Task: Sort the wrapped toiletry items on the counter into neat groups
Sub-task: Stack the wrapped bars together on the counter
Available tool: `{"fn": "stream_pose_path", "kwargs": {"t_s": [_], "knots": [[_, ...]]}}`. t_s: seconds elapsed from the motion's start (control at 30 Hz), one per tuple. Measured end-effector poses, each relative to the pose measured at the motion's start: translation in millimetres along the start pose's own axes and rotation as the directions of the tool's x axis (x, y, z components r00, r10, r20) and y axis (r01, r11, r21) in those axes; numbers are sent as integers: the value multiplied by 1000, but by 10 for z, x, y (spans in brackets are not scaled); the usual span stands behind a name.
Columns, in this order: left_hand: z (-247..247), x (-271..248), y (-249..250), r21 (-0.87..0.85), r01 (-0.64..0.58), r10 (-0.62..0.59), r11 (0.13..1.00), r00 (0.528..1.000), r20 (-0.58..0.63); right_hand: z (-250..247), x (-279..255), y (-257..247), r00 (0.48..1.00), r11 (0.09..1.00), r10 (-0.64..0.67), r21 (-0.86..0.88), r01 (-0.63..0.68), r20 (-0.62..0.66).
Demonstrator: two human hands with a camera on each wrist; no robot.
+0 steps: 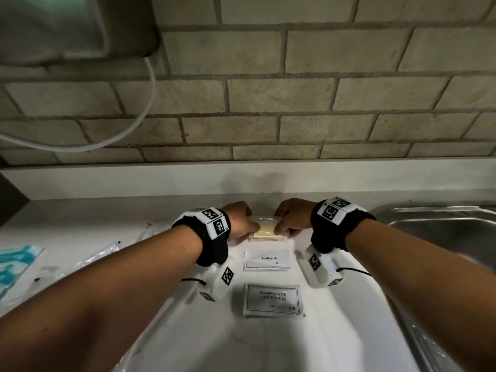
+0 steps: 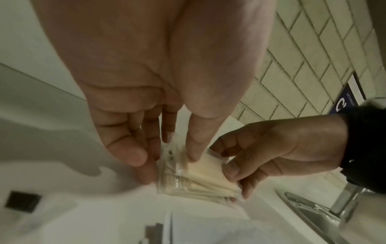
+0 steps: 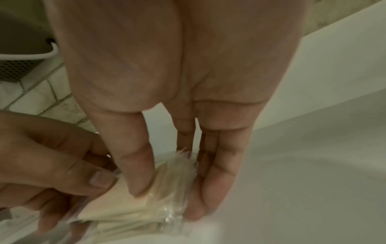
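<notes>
Both hands, the left hand and right hand, grip the clear-wrapped soap stack on the bench.

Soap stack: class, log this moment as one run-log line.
left hand grips soap stack | right hand grips opposite end | toothpaste sachets, shampoo sachets grouped

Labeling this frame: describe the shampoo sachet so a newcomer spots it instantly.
Start at the steel sink; left of it lies the white counter. Nearest the viewer, below the toothpaste sachets, sits the shampoo sachet: the largest one, with a framed label reading SHAMPOO WITH CONDITIONER.
</notes>
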State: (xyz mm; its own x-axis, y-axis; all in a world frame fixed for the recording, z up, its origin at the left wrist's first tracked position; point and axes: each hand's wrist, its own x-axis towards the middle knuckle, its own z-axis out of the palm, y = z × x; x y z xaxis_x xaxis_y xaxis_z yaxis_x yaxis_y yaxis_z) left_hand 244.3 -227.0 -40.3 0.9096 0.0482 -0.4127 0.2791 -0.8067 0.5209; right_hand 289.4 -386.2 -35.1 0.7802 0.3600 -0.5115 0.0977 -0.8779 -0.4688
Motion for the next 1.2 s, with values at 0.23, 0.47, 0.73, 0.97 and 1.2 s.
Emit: {"fn": "stream_pose_path", "kwargs": {"t_s": [0.23,0.47,0.73,0.97,1.2], "knots": [[-39,36,23,235,-52,48,971,999,22,-38,3,17,1000,996,4,-85,-3,8],[-8,43,87,382,-151,140,912,989,56,-41,-29,34,998,982,-54,-177,61,44],[48,92,109,473,-198,202,858,979,43,-18,-2,-40,993,926,-118,-361,112,6],[74,106,140,523,-210,219,826,975,46,30,31,-80,986,880,-168,-450,151,3],[70,87,149,544,-208,215,813,975,52,19,3,-123,981,842,-191,-509,179,30]]}}
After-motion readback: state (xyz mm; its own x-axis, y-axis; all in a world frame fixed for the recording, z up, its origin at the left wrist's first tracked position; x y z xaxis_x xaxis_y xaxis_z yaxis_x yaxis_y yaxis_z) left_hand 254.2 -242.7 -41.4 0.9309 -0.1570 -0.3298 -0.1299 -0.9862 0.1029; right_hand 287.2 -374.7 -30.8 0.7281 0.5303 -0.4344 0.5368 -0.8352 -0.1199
